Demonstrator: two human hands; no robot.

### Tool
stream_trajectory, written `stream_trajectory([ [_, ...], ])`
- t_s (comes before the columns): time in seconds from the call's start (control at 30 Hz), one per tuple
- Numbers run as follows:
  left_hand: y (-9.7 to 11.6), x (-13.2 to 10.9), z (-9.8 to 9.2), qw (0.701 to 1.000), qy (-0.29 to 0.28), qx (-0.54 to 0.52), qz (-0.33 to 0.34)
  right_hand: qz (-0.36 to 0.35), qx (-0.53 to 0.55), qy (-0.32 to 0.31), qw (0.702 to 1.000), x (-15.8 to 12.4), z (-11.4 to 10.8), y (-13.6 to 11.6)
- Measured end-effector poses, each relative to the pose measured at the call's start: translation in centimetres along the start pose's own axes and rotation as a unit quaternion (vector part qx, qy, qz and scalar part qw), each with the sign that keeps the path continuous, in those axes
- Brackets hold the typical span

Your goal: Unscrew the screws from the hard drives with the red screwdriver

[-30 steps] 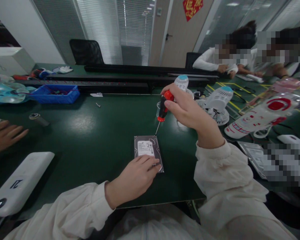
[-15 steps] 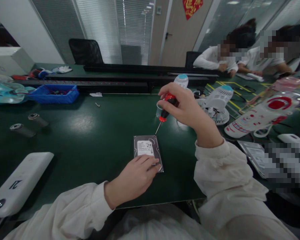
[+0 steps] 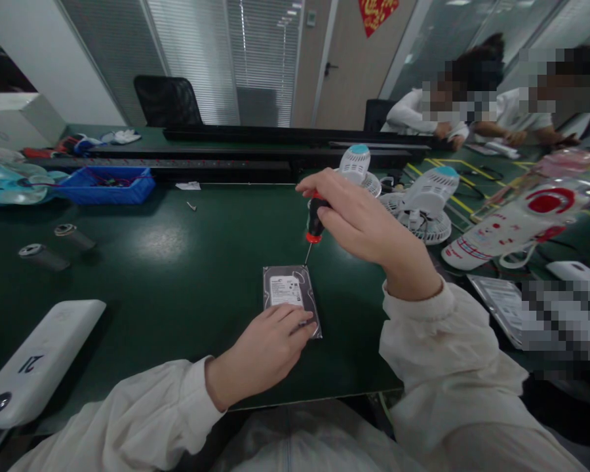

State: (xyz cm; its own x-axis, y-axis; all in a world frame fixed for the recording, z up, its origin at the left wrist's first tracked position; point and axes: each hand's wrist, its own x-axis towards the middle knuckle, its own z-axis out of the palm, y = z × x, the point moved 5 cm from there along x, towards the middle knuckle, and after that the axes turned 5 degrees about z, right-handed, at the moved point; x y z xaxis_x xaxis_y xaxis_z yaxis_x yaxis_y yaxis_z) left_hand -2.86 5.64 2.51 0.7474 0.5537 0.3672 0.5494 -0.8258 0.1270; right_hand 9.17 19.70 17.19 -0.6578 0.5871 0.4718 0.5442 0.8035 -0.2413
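A hard drive [image 3: 288, 288] with a white label lies flat on the dark green table [image 3: 187, 275] in front of me. My left hand [image 3: 263, 351] rests on its near end, fingers flat and pressing it down. My right hand [image 3: 361, 223] is closed round a red and black screwdriver [image 3: 314, 223], held nearly upright. The screwdriver's tip stands at the drive's far right corner.
Two small white fans [image 3: 423, 200] stand behind my right hand. A white device [image 3: 34, 364] lies at the near left, with two grey cylinders [image 3: 54, 248] and a blue bin [image 3: 108, 183] beyond it. Packaged goods [image 3: 516, 226] lie at the right. Two people sit at the far right.
My right hand has shifted left and turned the screwdriver more upright over the drive's corner. Another person's hand at the far left, seen a second ago, has gone. My left hand stays put.
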Motion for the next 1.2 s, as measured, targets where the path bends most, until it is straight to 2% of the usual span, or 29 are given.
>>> stream_trajectory([
  [0.1,0.0,0.0,0.1,1.000,0.001,0.000,0.001,-0.006,0.007,0.002,1.000,0.0,0.0,0.1],
  [0.3,0.0,0.0,-0.1,1.000,0.007,-0.002,0.002,0.036,-0.067,0.033,0.997,0.2,0.0,0.5],
  [0.53,0.0,-0.1,-0.1,1.000,0.008,0.000,0.004,-0.008,0.033,0.032,0.999,0.3,0.0,1.3],
  [0.8,0.0,0.0,0.0,1.000,0.005,-0.002,0.001,0.021,-0.071,0.055,0.996,0.2,0.2,1.1],
  [1.03,0.0,0.0,-0.1,1.000,0.010,0.003,0.004,-0.009,0.028,0.047,0.998,0.1,-0.1,1.2],
  [1.2,-0.1,0.0,-0.1,1.000,0.010,0.001,0.000,0.040,-0.029,0.070,0.996,0.2,-0.4,1.8],
])
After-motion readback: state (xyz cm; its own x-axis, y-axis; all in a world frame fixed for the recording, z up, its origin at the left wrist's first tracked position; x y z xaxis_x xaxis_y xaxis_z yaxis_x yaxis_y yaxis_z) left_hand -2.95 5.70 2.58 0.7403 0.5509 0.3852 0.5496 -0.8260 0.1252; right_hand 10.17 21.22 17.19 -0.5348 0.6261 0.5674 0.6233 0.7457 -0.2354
